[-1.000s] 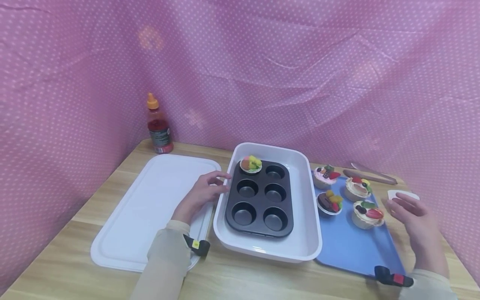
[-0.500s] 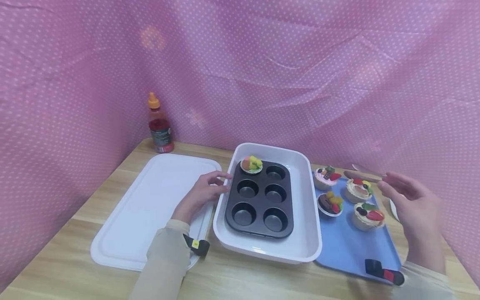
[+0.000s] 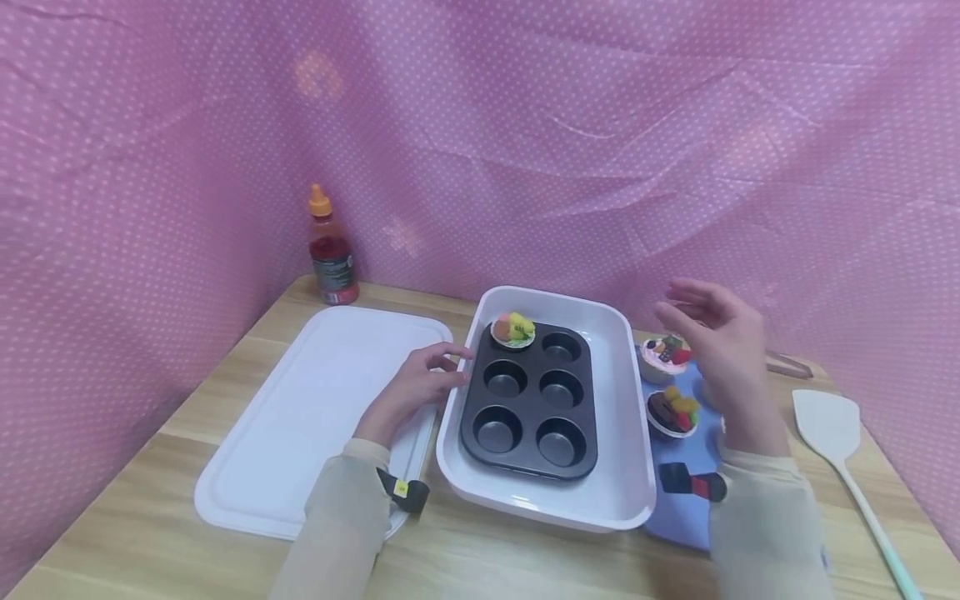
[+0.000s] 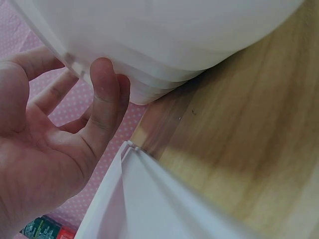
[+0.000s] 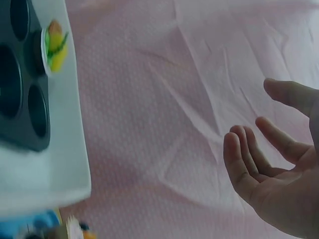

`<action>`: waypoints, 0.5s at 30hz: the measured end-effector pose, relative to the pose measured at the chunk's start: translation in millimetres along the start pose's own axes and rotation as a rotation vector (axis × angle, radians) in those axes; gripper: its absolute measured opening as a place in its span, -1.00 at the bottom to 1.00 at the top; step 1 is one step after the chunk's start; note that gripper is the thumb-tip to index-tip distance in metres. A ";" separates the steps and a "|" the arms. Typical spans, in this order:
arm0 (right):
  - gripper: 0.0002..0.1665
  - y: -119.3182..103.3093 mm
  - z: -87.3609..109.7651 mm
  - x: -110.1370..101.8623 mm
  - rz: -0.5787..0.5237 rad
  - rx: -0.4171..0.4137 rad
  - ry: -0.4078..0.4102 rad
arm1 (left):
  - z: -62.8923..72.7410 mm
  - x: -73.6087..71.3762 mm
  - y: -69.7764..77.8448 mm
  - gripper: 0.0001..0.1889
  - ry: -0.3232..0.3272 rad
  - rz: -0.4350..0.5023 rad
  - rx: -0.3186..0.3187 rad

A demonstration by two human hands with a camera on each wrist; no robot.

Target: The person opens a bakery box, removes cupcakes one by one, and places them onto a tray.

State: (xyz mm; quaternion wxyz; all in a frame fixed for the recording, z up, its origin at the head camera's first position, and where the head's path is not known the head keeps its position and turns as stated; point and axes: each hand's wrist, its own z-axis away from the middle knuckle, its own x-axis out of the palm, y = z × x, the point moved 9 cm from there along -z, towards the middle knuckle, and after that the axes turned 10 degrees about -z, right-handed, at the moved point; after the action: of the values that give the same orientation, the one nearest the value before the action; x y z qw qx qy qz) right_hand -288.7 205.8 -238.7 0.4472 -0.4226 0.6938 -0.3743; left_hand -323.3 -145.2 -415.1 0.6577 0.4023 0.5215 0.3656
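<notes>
A white rectangular tray (image 3: pixel 621 483) holds a black muffin tin (image 3: pixel 529 425), with a fruit-topped cupcake (image 3: pixel 513 330) in its far left cup. My left hand (image 3: pixel 415 385) has relaxed fingers against the tray's left rim; in the left wrist view, fingertips (image 4: pixel 103 74) touch its outer wall. In the air over the blue board (image 3: pixel 678 521), my right hand (image 3: pixel 723 346) holds nothing, fingers loosely bent and thumb apart. On that board I see a pink-cream cupcake (image 3: pixel 665 357) and a chocolate cupcake (image 3: pixel 670 412). My right hand and wrist hide the cupcakes further right.
A white cutting board (image 3: pixel 300 417) lies left of the tray, partly under my left forearm. An orange-capped sauce bottle (image 3: pixel 332 258) stands at the back left. Tongs (image 3: pixel 787 364) lie at the back right, a white spatula (image 3: pixel 828 425) at the right edge. Pink dotted cloth surrounds the table.
My right hand has risen from beside the spatula and swept left and away from me, over the cupcakes, uncovering the spatula. My left hand stays at the tray rim. The view has shifted slightly.
</notes>
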 end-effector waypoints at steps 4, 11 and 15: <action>-0.36 -6.1 -8.0 25.2 -0.009 0.020 -0.041 | -1.0 1.1 -0.3 -0.60 -0.001 0.005 -0.001; -0.27 -2.3 -20.5 70.9 -0.098 0.031 -0.135 | -0.2 0.2 0.8 -0.60 0.002 0.007 0.001; -0.21 11.9 -27.9 97.3 -0.149 0.076 -0.189 | -0.4 -0.7 1.1 -0.60 0.001 0.008 0.004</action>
State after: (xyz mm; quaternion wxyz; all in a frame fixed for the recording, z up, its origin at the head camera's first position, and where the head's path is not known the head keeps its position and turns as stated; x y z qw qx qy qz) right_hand -341.4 124.4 -270.0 0.4970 -0.4892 0.6006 -0.3911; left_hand -323.9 -145.3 -413.8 0.6550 0.4055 0.5209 0.3677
